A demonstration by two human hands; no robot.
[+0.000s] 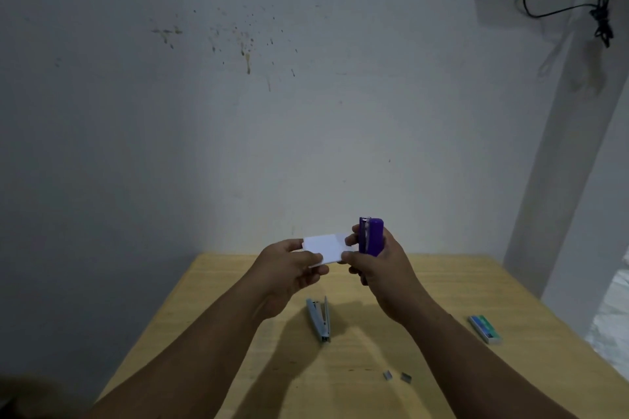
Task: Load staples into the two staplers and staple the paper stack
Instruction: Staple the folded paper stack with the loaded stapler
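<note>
At frame centre, the right hand (377,269) grips the purple stapler (371,237) upright; the left hand (289,269) pinches the paper stack (323,248), its edge at the stapler. Recommend seating the corner fully, sheets squared, before squeezing. The grey stapler (319,320) lies open on the table (238,282).

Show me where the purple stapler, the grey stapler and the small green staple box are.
purple stapler (373,237): head view, on its plastic top cover.
grey stapler (319,320): head view, middle of its body.
small green staple box (484,329): head view, on its top face.
</note>
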